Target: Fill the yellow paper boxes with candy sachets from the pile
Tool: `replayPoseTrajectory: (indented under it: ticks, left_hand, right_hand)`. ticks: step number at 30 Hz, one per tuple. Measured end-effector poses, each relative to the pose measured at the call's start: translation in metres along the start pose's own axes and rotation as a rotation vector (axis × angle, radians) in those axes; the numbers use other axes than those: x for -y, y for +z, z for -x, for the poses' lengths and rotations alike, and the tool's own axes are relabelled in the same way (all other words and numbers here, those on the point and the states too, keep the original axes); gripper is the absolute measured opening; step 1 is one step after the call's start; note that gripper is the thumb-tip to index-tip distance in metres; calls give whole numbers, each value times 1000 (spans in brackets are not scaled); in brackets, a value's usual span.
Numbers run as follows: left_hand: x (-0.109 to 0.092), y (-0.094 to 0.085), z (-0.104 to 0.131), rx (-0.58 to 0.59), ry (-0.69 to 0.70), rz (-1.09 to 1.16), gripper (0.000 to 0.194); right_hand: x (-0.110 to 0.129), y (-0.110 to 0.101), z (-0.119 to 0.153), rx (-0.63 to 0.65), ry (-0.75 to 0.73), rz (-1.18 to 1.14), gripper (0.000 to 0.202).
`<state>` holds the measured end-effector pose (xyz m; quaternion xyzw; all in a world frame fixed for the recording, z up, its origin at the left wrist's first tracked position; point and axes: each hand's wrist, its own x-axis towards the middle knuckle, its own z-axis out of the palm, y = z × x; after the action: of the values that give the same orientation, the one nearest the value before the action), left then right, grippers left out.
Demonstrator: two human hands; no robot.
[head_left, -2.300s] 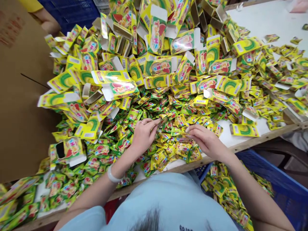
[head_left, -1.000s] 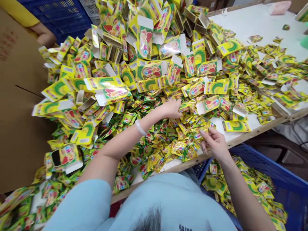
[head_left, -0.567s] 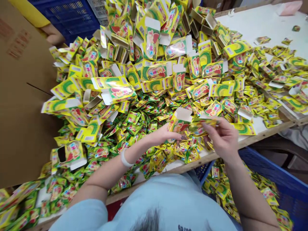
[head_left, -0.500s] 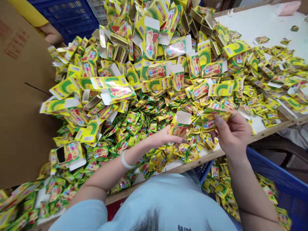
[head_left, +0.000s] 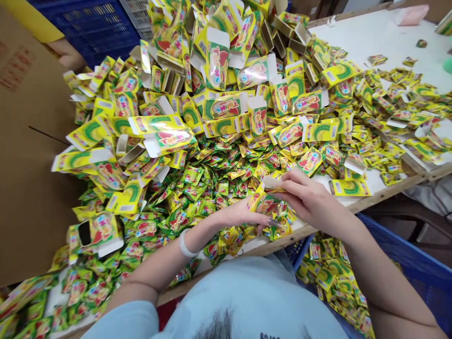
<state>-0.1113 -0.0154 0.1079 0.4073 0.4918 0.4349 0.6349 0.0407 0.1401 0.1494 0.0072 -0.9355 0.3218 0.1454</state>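
- Left hand (head_left: 243, 215): fingers closed round small yellow carton (head_left: 263, 201).
- Right hand (head_left: 310, 200): fingers pinched at carton's open flap, pressing sachets (head_left: 274, 189) in.
- Loose sachet heap (head_left: 212, 179) just beyond fingers.

You've got a brown cardboard carton (head_left: 31, 155) on your left, blue crates (head_left: 102, 23) behind it, another blue crate (head_left: 416, 273) low right, a pink cloth (head_left: 411, 14) far across the white tabletop (head_left: 381, 37).

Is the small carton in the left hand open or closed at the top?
Open. The small carton in the left hand has its white top flap raised, and the right hand is at its mouth. How full it is cannot be told.
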Motion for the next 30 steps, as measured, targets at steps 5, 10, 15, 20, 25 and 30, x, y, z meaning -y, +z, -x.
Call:
replayPoseTrajectory:
  ticks: [5, 10, 15, 20, 25, 30]
  left_hand:
    - [10, 2, 0, 109, -55, 11, 45]
    - [20, 4, 2, 116, -79, -8, 48]
    - [20, 1, 3, 129, -11, -4, 47]
    - [23, -2, 6, 133, -29, 36, 46]
    - [39, 11, 5, 91, -29, 40, 57]
    - [35, 12, 6, -103, 198, -245, 80]
  right_hand:
    - [-3, -11, 7, 185, 15, 23, 22]
    - [0, 1, 8, 161, 46, -27, 23]
    - [-2, 12, 12, 1, 265, -443, 14]
    - [-10, 14, 20, 104, 209, -545, 18]
    - [-3, 34, 38, 245, 221, -685, 24]
    - [-25, 2, 68, -342, 334, -269, 12]
